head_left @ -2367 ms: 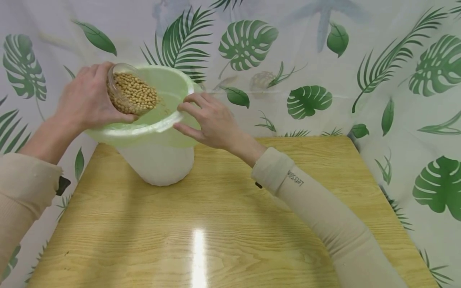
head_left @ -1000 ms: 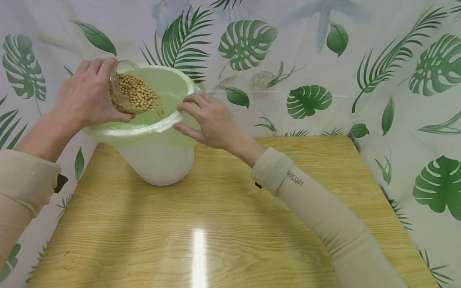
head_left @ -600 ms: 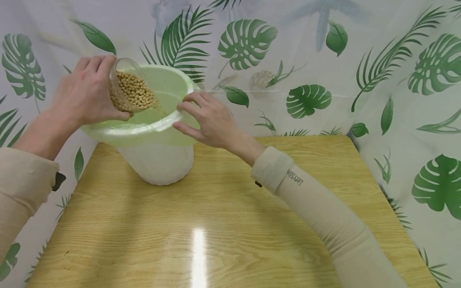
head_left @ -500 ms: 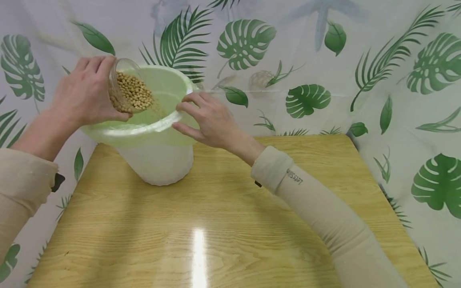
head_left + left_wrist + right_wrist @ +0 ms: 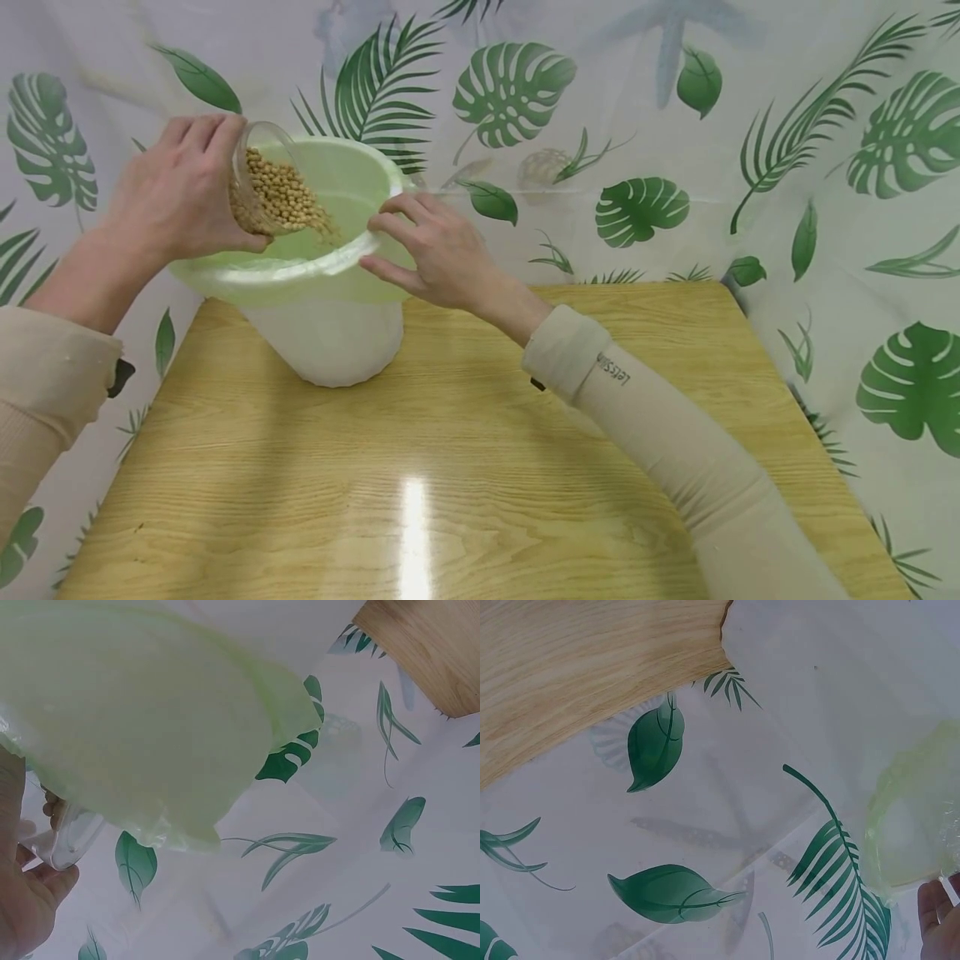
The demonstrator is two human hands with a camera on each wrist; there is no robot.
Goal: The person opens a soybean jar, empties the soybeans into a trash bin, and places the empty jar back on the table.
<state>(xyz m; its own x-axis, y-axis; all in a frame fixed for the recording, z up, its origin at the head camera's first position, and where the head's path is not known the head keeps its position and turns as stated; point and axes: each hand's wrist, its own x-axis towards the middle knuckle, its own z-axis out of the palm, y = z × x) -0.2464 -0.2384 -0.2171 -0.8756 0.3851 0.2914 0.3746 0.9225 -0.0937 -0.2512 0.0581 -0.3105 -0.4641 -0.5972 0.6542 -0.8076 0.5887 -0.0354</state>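
Observation:
My left hand [image 5: 176,196] grips a clear glass bowl [image 5: 272,133] of soybeans [image 5: 281,193], tilted to the right over a white trash bin [image 5: 337,342]. Some beans spill past its lip in a short stream. A pale green bag [image 5: 352,171] lines the bin and folds down over the rim. My right hand [image 5: 442,250] holds the bin's right rim, fingertips on the edge and thumb lower on the outside. In the left wrist view part of the bowl [image 5: 75,836] shows beneath the bag's overhang [image 5: 150,727]. Only fingers [image 5: 930,907] show at the bag's edge in the right wrist view.
The bin stands at the back left of a wooden table [image 5: 480,458]. A white curtain [image 5: 555,258] with green leaf prints hangs close behind and along both sides of it.
The bowl has tipped further and risen slightly in my left hand. Its bean level has dropped a little as beans run into the bin. My right hand stays on the rim.

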